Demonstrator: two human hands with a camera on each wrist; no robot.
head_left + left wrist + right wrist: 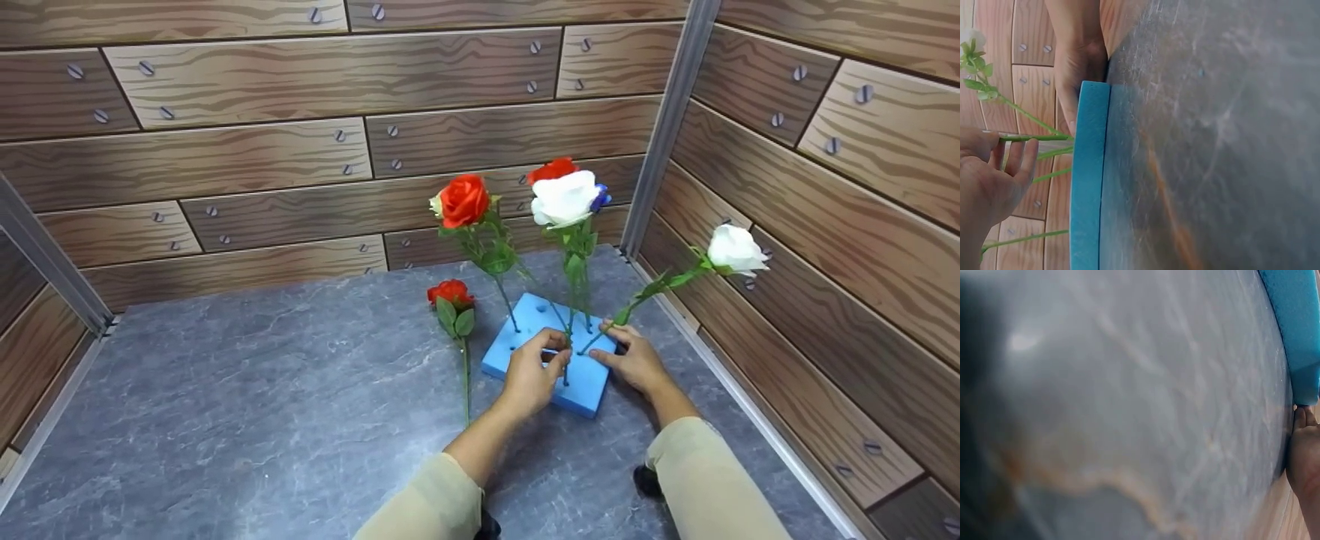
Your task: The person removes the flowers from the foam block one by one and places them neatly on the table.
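Observation:
A light-blue foam block [585,399] with holes in its top lies on the table, with several artificial roses standing in it. My left hand [529,377] pinches a green stem [1050,138] between thumb and fingers, just above the front of the block. That stem rises toward a large white rose [566,199], where several stems overlap. At the block's right corner, my right hand [637,360] grips the edge with thumb and fingers spread around it. Close to those fingers, a second white rose [735,250] leans far right from its hole. A red rose [463,201] stands at the left.
Left of the block, a loose red rose [451,294] lies on the grey marbled table [285,397]. Behind the white rose show another red rose [553,169] and a blue flower [601,197]. Wood-patterned walls [817,180] enclose the back and sides.

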